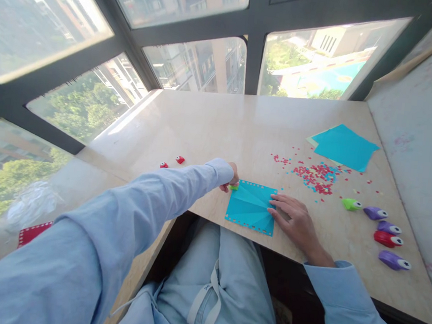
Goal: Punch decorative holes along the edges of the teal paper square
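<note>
A creased square of blue paper (252, 206) lies at the table's near edge, with small holes punched along its top and bottom edges. My left hand (231, 176) is closed around a small green craft punch (234, 187) at the paper's upper left corner; most of the punch is hidden by the fingers. On the paper's right edge rests my right hand (296, 221), open, its fingers stretched out over the sheet and gripping nothing.
Punched-out red and blue confetti (319, 177) is scattered beyond my right hand. Blue sheets (345, 146) are stacked farther back. Another green punch (351, 204), a red punch (388, 239) and purple punches (394, 260) line the right side. Small red punches (180, 159) sit left; red punched paper (33, 233) lies far left.
</note>
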A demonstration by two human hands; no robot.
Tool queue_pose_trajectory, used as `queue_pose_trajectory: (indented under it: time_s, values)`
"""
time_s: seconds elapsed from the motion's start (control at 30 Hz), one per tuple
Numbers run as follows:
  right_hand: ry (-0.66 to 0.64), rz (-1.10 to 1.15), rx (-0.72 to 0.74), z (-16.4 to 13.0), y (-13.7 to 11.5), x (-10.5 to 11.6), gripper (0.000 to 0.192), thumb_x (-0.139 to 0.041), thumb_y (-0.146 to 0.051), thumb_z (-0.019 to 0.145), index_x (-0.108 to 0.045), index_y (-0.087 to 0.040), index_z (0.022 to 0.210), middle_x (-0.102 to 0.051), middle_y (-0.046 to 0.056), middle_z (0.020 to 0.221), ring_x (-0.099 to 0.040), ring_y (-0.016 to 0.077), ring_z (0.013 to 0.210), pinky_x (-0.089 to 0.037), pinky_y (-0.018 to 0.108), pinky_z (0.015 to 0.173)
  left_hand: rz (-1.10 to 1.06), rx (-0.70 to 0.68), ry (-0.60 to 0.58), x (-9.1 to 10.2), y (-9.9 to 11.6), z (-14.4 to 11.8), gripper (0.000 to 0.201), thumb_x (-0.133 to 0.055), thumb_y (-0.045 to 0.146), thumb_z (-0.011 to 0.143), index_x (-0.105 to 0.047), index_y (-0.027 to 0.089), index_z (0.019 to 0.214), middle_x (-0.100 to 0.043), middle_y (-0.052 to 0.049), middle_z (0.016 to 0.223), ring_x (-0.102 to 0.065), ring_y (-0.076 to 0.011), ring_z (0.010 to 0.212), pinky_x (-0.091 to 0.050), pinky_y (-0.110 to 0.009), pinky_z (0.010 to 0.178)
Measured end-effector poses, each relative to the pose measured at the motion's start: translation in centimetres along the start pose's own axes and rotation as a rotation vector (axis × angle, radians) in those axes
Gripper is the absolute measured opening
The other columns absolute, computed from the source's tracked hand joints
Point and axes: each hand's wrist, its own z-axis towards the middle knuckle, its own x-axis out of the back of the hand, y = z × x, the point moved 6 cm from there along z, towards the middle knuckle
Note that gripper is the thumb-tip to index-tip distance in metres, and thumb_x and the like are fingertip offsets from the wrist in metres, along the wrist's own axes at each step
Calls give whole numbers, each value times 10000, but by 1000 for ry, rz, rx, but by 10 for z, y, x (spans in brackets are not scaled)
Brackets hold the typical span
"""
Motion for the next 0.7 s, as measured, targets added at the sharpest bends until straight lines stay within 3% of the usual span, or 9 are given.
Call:
queue_pose_trajectory:
  time_s: [0.17,0.37,0.7]
  values:
    - [11,25,-7,-1,2,0,288,-548,-451,961,-712,-229,1045,-682,59,1145,-611,271,1105,-455,469,961,56,48,-29,1,0,-6,331,-762,198,784,-609,41,1032,-667,-90,620,-691,-231,553,-599,-335,566]
    - [27,34,-9,-1,4,0,267,-560,-439,961,-705,-228,1036,-690,51,1121,-619,270,1083,-450,469,953,28,39,-50,3,-4,-13,258,-704,232,849,-616,54,1015,-674,-79,645,-670,-171,530,-593,-286,585]
    - [19,56,-24,-1,8,-2,257,-560,-419,953,-722,-223,989,-695,60,1107,-625,263,1074,-457,465,972,-111,-38,-155,7,-16,-16,189,-705,260,840,-636,111,934,-674,-56,672,-697,-160,663,-590,-267,671]
